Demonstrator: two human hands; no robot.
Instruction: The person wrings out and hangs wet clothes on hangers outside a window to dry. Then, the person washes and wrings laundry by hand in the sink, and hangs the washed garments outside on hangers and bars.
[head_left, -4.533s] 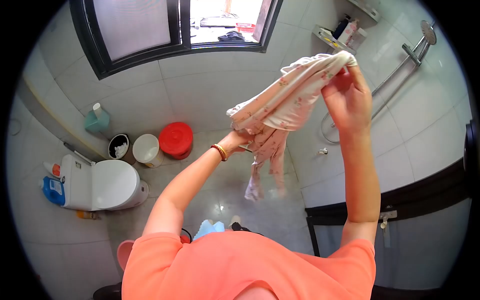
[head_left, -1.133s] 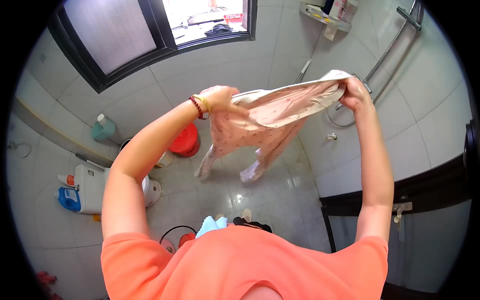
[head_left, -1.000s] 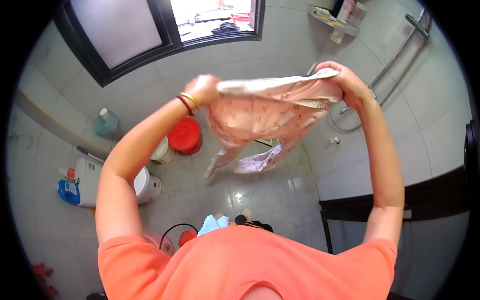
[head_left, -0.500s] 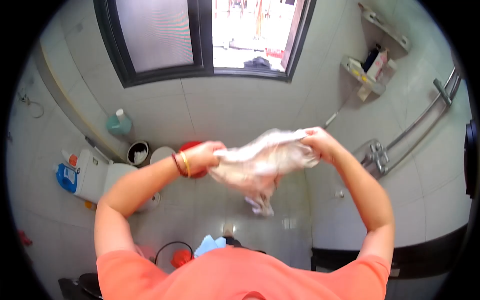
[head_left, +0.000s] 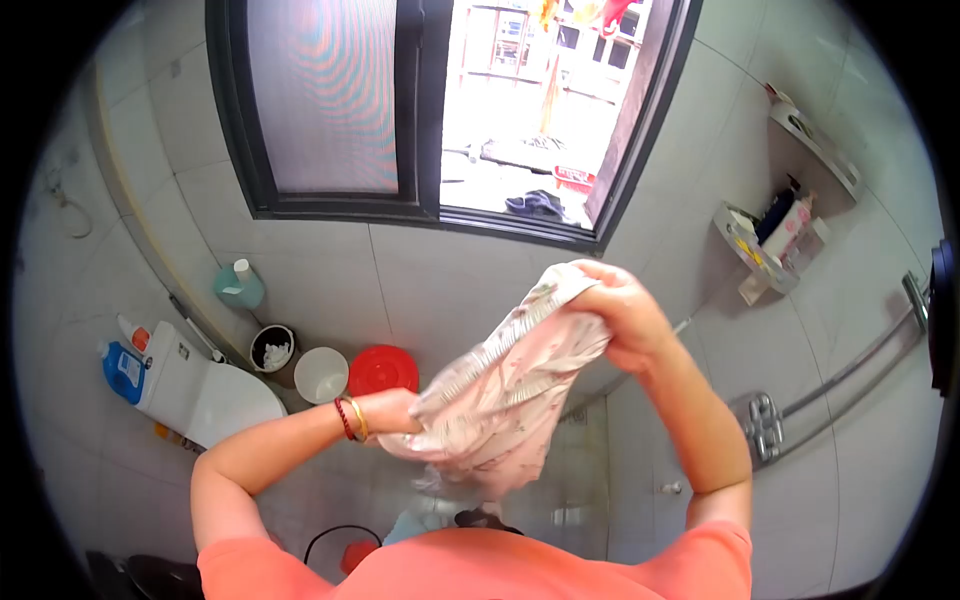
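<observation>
A pale pink garment with a small flower print (head_left: 505, 400) hangs between my two hands, its ribbed, gathered waistband stretched at a slant. My left hand (head_left: 392, 412), with a red and a gold bracelet at the wrist, is closed on the lower left end of the band. Higher up on the right, my right hand (head_left: 625, 315) grips the other end, with the thumb over the cloth. The lower part of the garment is bunched and slightly blurred.
Below the window (head_left: 430, 215) stand a red lidded bucket (head_left: 383, 371), a white bucket (head_left: 321, 376) and a dark bin (head_left: 272, 349). The toilet (head_left: 235, 405) is at left. Shower fittings (head_left: 768, 425) and corner shelves (head_left: 755, 250) are on the right wall.
The view has tilted up, showing more of the window. Both hands have kept their hold on the garment; my right hand is now well above my left, and the band slants.
</observation>
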